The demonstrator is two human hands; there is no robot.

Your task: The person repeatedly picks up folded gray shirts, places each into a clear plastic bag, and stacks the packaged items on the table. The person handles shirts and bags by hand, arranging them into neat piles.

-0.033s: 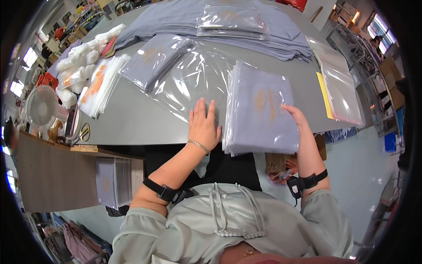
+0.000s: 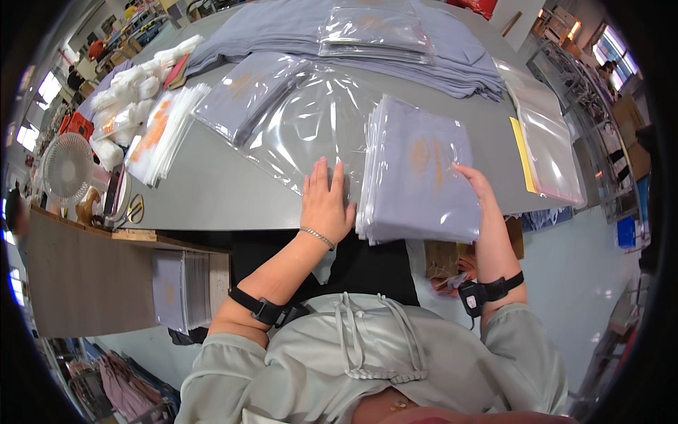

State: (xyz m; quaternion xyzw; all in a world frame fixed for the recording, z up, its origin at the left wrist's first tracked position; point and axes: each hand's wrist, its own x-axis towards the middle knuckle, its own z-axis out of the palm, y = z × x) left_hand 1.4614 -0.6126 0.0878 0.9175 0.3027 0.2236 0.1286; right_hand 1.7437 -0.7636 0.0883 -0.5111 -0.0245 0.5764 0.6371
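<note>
A stack of folded lilac cloths in clear bags (image 2: 417, 180) lies at the table's front edge, right of centre, with gold marks on the top one. My right hand (image 2: 474, 185) grips its right side, the thumb on top and the other fingers mostly hidden. Just left of the stack, my left hand (image 2: 326, 198) rests flat, fingers stretched out, on the near end of a clear plastic bag (image 2: 311, 116). Beyond that bag's left side lies a second pile of bagged lilac cloth (image 2: 244, 92).
Unbagged lilac cloth (image 2: 261, 28) spreads along the far side, topped by more bagged pieces (image 2: 374, 32). White packages with orange print (image 2: 159, 134), a small fan (image 2: 68, 167) and scissors (image 2: 134, 210) are at left. Clear plastic sleeves (image 2: 544, 131) lie at right. Bagged cloth (image 2: 169, 293) sits on a lower shelf.
</note>
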